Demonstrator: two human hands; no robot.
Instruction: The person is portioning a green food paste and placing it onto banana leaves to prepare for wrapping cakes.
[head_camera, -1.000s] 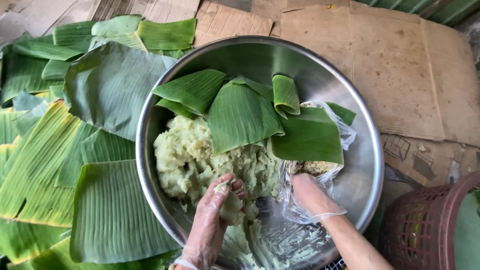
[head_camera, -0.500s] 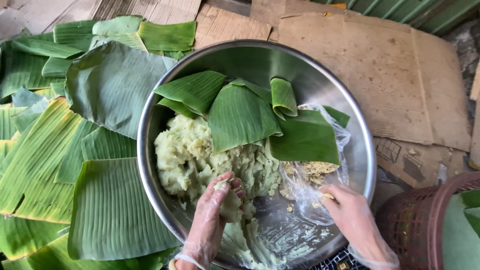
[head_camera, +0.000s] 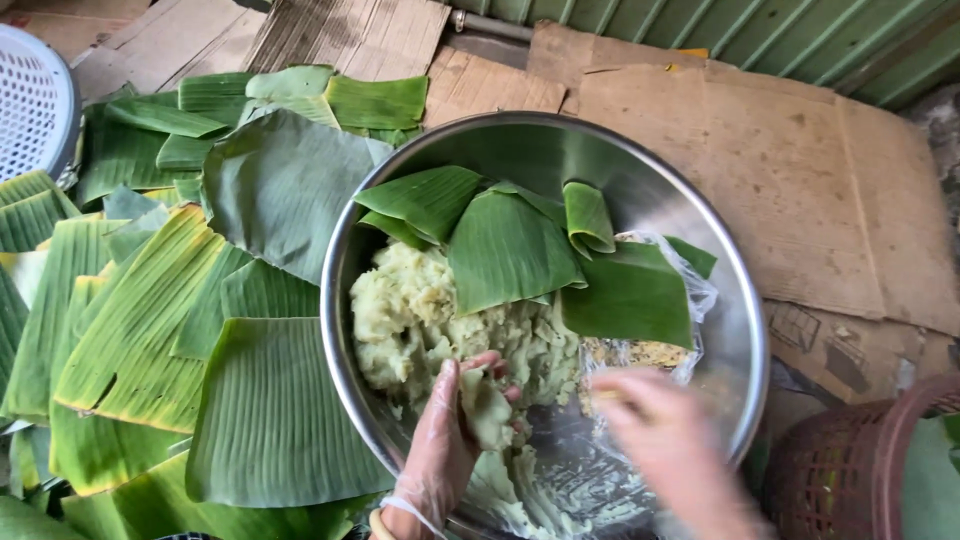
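— What is the work set on, and what is the place like?

— A floor covered with flattened cardboard sheets (head_camera: 800, 190), with a green corrugated metal wall (head_camera: 800, 40) along the top edge. A large steel bowl (head_camera: 735, 300) sits on the cardboard.

— What lies around it?

— Cut banana leaves (head_camera: 150, 330) are stacked in overlapping layers to the left of the bowl, one touching its rim. A white plastic basket (head_camera: 35, 100) shows at the upper left corner, and a reddish-brown woven basket (head_camera: 850, 470) at the lower right. Inside the bowl, folded leaf pieces (head_camera: 510, 250) lie over a pale green dough (head_camera: 420, 310), and a clear plastic bag (head_camera: 640, 355) with yellowish filling sits at the right.

— And the hands?

— The left hand (head_camera: 445, 455), in a thin clear glove, has its fingers (head_camera: 485, 365) curled around a lump of dough (head_camera: 488, 410) at the near edge of the mass. The right hand (head_camera: 665, 445) is blurred, just beside the bag; I cannot tell whether its fingers are closed on anything.
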